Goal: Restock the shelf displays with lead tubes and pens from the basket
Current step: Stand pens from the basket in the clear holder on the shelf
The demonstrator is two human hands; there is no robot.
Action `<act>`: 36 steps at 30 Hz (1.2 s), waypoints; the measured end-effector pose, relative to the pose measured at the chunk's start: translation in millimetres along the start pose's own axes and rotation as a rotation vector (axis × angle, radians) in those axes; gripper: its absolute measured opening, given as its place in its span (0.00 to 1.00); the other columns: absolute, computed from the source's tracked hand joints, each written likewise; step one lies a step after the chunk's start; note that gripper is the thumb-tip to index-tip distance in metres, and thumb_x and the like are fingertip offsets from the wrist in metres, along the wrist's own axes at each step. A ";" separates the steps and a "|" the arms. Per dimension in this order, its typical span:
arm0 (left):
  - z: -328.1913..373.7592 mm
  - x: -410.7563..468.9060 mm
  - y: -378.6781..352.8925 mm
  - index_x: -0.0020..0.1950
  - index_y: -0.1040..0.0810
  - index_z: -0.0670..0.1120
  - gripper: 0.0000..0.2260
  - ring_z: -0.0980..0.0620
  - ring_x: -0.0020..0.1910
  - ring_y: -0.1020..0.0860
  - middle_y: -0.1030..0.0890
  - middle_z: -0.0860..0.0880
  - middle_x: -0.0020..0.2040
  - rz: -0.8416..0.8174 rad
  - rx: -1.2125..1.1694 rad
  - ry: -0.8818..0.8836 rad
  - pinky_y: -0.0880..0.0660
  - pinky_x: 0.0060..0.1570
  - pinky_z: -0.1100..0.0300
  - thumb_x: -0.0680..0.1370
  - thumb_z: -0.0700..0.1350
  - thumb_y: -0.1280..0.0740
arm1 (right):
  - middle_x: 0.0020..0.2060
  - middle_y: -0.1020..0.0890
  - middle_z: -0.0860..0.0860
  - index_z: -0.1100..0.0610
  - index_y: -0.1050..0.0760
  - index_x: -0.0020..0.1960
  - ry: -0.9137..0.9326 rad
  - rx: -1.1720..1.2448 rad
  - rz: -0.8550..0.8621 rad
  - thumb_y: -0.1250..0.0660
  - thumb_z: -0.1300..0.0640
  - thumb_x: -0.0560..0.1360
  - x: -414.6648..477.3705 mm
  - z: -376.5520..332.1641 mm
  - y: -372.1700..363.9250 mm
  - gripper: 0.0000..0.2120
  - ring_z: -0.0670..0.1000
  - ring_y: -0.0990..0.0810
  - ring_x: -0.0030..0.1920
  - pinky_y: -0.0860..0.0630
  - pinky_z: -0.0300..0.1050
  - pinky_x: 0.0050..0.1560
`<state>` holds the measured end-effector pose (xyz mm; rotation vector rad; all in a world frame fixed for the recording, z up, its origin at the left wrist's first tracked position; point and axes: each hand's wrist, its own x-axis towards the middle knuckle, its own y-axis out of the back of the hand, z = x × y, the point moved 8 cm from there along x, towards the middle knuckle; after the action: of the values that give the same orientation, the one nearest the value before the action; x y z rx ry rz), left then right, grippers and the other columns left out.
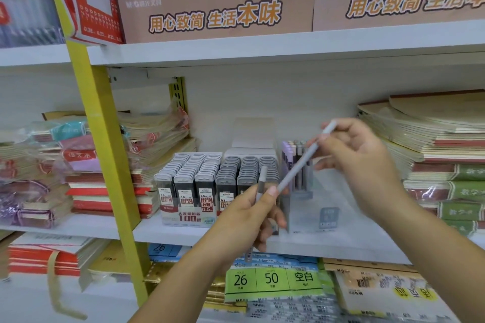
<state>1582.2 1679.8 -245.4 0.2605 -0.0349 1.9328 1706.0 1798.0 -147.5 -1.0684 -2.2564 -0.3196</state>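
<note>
At 6 o'clock of the view, nearest the camera, packs with green labels (271, 279) marked 26 and 50 are seen on the lowest shelf. Just above them, near the centre, the left hand (249, 217) is raised in front of the shelf board (170, 231). Its fingers are curled round a grey pen (262, 178), which is held nearly upright, the cap towards 12 o'clock and the lower end showing below the palm. The thumb is laid up along the barrel.

At 3 o'clock from the left hand, the right hand (364, 162) is held slightly higher. A second pen (301, 162) is pinched near its upper end between the thumb and the curled fingers. This pen is tilted, its upper end towards 1 o'clock and its lower end at 7 o'clock, where it meets the left thumb tip.

Behind the hands, on the middle shelf, a lead tube display (189, 178) is filled with rows of grey-capped tubes. At 3 o'clock of it, a clear pen holder (309, 215) is set just beside it; a few pens (290, 151) stand upright at its back, and the front part holds nothing.

Stacks of notebooks (86, 191) are piled at 9 o'clock, beyond a yellow upright (105, 139), and further notebook stacks (446, 139) at 3 o'clock. At 12 o'clock, on the upper shelf, brown cardboard boxes (215, 16) with orange lettering are lined up.
</note>
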 end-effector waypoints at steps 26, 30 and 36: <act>-15.6 1.3 11.2 0.59 0.21 0.49 0.09 0.57 0.30 0.30 0.24 0.54 0.35 0.040 -0.003 0.046 0.30 0.32 0.64 0.85 0.44 0.40 | 0.35 0.21 0.44 0.45 0.32 0.50 0.167 -0.934 -0.135 0.28 0.53 0.74 23.7 46.9 12.1 0.12 0.42 0.22 0.38 0.27 0.38 0.36; -11.5 0.7 8.5 0.59 0.21 0.48 0.09 0.57 0.29 0.31 0.24 0.53 0.35 0.036 0.007 0.039 0.30 0.31 0.65 0.85 0.43 0.40 | 0.45 0.24 0.48 0.54 0.27 0.53 0.231 -1.151 -0.138 0.29 0.54 0.74 21.9 48.5 6.1 0.11 0.52 0.28 0.53 0.33 0.43 0.45; 1.3 5.1 -8.8 0.56 0.20 0.48 0.09 0.57 0.30 0.30 0.24 0.55 0.34 0.003 0.056 0.013 0.30 0.32 0.63 0.85 0.44 0.40 | 0.47 0.24 0.42 0.47 0.20 0.51 0.150 -0.743 -0.219 0.37 0.46 0.76 -8.3 18.8 -19.4 0.09 0.44 0.30 0.52 0.36 0.37 0.50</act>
<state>1588.8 1687.6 -244.1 0.2854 0.0270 1.9398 1687.2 1788.8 -166.6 -1.0814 -2.1528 -1.3584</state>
